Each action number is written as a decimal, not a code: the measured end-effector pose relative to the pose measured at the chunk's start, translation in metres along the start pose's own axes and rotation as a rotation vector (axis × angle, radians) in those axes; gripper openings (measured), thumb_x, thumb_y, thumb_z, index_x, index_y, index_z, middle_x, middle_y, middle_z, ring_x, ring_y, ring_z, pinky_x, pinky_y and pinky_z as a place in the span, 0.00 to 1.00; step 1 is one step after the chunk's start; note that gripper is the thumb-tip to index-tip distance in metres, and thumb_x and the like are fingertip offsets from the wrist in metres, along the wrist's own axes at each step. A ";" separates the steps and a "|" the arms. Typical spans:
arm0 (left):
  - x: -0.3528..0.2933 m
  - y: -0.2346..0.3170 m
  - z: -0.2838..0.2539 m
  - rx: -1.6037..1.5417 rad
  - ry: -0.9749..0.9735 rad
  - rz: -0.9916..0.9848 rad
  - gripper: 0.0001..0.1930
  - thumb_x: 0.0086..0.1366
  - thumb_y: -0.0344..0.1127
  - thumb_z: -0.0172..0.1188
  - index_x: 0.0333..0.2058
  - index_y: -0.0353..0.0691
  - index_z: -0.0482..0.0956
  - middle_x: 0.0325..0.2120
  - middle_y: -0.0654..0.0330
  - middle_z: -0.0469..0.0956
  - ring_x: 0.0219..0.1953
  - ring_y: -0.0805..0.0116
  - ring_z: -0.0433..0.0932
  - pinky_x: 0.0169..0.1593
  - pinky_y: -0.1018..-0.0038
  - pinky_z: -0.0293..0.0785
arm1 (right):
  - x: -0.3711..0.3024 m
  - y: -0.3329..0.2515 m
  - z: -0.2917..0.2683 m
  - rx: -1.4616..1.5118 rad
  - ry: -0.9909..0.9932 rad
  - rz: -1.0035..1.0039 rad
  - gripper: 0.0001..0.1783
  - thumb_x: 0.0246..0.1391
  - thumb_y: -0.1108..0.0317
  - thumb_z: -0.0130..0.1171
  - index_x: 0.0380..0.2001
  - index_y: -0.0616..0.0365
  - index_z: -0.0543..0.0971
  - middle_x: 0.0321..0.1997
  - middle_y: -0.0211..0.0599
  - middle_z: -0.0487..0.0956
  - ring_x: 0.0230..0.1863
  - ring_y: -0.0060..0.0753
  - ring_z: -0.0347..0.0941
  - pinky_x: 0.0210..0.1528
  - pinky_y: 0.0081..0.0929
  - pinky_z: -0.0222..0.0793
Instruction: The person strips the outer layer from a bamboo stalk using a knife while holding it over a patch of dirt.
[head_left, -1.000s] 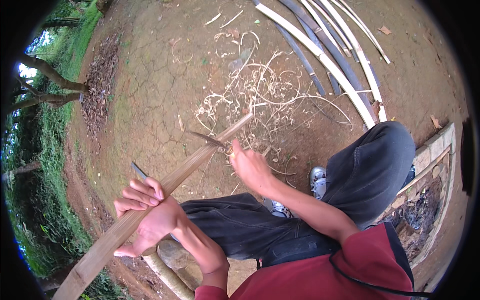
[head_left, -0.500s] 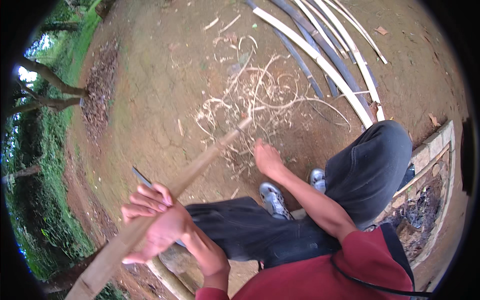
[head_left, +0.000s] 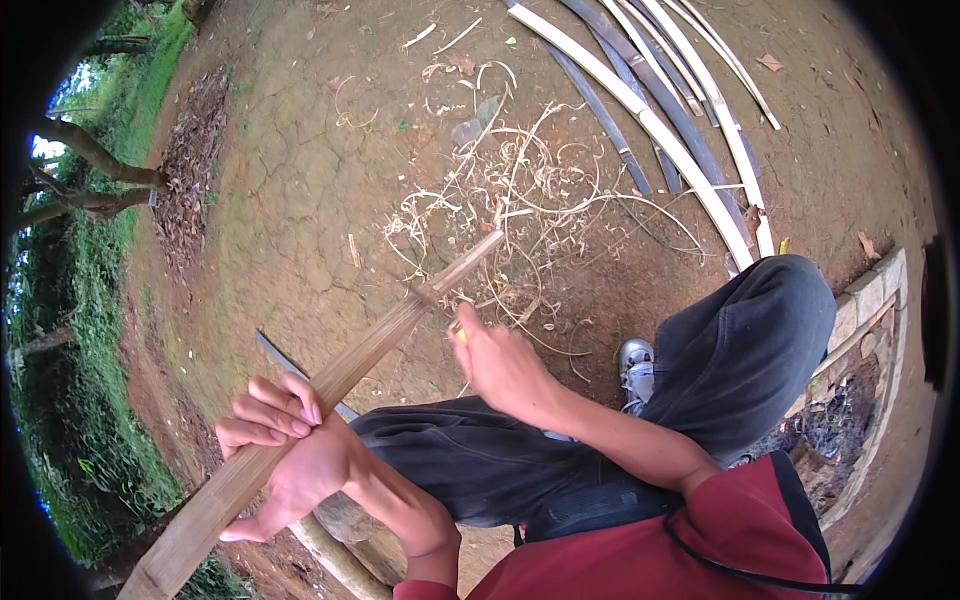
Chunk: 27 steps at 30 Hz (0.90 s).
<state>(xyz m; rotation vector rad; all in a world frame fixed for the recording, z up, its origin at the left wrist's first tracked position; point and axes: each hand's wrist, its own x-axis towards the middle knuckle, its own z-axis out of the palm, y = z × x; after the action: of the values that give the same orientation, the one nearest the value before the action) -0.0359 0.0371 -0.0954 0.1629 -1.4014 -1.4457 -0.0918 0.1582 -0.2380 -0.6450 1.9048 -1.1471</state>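
Observation:
A long, pale bamboo strip [head_left: 370, 352] runs slantwise from the lower left corner to a narrow far end above the ground. My left hand [head_left: 295, 460] is closed round its near part, fingers over the top and thumb below. My right hand [head_left: 505, 370] is closed beside the strip, near its far part. A bit of yellow handle [head_left: 461, 336] shows in that fist, apparently a knife's. What looks like its thin dark blade lies across the strip; most of the handle is hidden.
Curled shavings [head_left: 540, 185] litter the soil beyond the strip. Several split bamboo lengths [head_left: 655, 130] lie at the far right. A brick-edged pit [head_left: 860, 310] is on the right, near my knee. Trees [head_left: 100, 160] and greenery stand left.
My right hand has come back toward me along the strip, from near its far end, and the blade with it. My left hand keeps its grip, shifted slightly left.

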 end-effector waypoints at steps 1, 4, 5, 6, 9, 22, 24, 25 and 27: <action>-0.002 0.001 0.003 0.013 0.033 -0.014 0.42 0.48 0.83 0.32 0.14 0.41 0.56 0.10 0.63 0.53 0.14 0.74 0.52 0.15 0.80 0.51 | 0.007 0.009 0.004 -0.019 -0.022 0.053 0.15 0.61 0.69 0.45 0.44 0.71 0.65 0.11 0.52 0.72 0.16 0.54 0.74 0.20 0.46 0.68; 0.002 0.001 0.003 -0.014 0.010 -0.012 0.43 0.48 0.84 0.32 0.14 0.41 0.56 0.10 0.64 0.53 0.14 0.74 0.51 0.14 0.80 0.51 | 0.018 0.026 0.003 -0.015 0.040 -0.017 0.15 0.62 0.69 0.44 0.43 0.74 0.66 0.10 0.44 0.72 0.11 0.44 0.71 0.14 0.40 0.66; 0.002 0.002 0.003 -0.005 0.009 -0.012 0.42 0.48 0.84 0.32 0.14 0.41 0.56 0.10 0.64 0.52 0.14 0.74 0.51 0.14 0.80 0.51 | 0.016 0.022 0.000 0.013 0.006 0.002 0.15 0.62 0.69 0.44 0.43 0.74 0.65 0.09 0.43 0.72 0.11 0.43 0.71 0.13 0.39 0.66; 0.002 0.002 0.004 0.007 0.011 -0.011 0.42 0.48 0.84 0.32 0.14 0.42 0.55 0.10 0.64 0.52 0.14 0.74 0.51 0.14 0.80 0.50 | 0.010 0.006 -0.005 -0.001 -0.066 0.000 0.15 0.62 0.69 0.44 0.43 0.74 0.66 0.09 0.42 0.71 0.11 0.44 0.71 0.14 0.40 0.66; 0.001 0.001 0.006 0.021 0.010 -0.010 0.42 0.48 0.83 0.32 0.14 0.42 0.55 0.09 0.64 0.52 0.14 0.73 0.51 0.13 0.80 0.50 | -0.001 -0.013 -0.010 0.044 -0.020 -0.062 0.13 0.61 0.70 0.45 0.41 0.73 0.67 0.10 0.47 0.72 0.14 0.49 0.73 0.18 0.44 0.68; 0.005 -0.005 0.006 0.022 -0.093 0.015 0.41 0.53 0.81 0.31 0.16 0.41 0.57 0.10 0.63 0.54 0.13 0.74 0.54 0.12 0.80 0.53 | 0.042 0.073 0.018 -0.130 0.133 -0.006 0.15 0.61 0.71 0.45 0.42 0.77 0.68 0.14 0.43 0.74 0.15 0.35 0.73 0.14 0.30 0.69; 0.007 -0.005 0.004 0.033 -0.105 0.029 0.41 0.53 0.81 0.30 0.16 0.41 0.57 0.10 0.63 0.54 0.13 0.74 0.54 0.12 0.80 0.53 | 0.033 0.043 0.010 -0.023 0.038 0.008 0.14 0.61 0.71 0.45 0.41 0.77 0.68 0.14 0.43 0.74 0.14 0.35 0.72 0.13 0.29 0.68; 0.004 -0.005 0.003 0.038 -0.099 0.025 0.41 0.53 0.81 0.30 0.16 0.41 0.57 0.10 0.63 0.54 0.12 0.74 0.55 0.12 0.80 0.53 | 0.022 0.026 0.002 0.023 -0.017 0.027 0.14 0.61 0.72 0.45 0.41 0.77 0.68 0.14 0.43 0.74 0.14 0.35 0.72 0.12 0.29 0.67; 0.006 0.003 0.004 0.042 -0.065 0.035 0.41 0.53 0.81 0.31 0.16 0.40 0.58 0.10 0.63 0.54 0.12 0.74 0.53 0.12 0.80 0.53 | 0.009 0.004 0.001 0.057 -0.057 -0.050 0.12 0.60 0.74 0.45 0.41 0.76 0.68 0.14 0.42 0.73 0.12 0.34 0.70 0.10 0.30 0.64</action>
<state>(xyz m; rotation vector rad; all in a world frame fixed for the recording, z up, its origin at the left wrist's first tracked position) -0.0399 0.0361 -0.0887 0.1186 -1.4811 -1.4041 -0.0960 0.1532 -0.2448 -0.6902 1.8113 -1.1972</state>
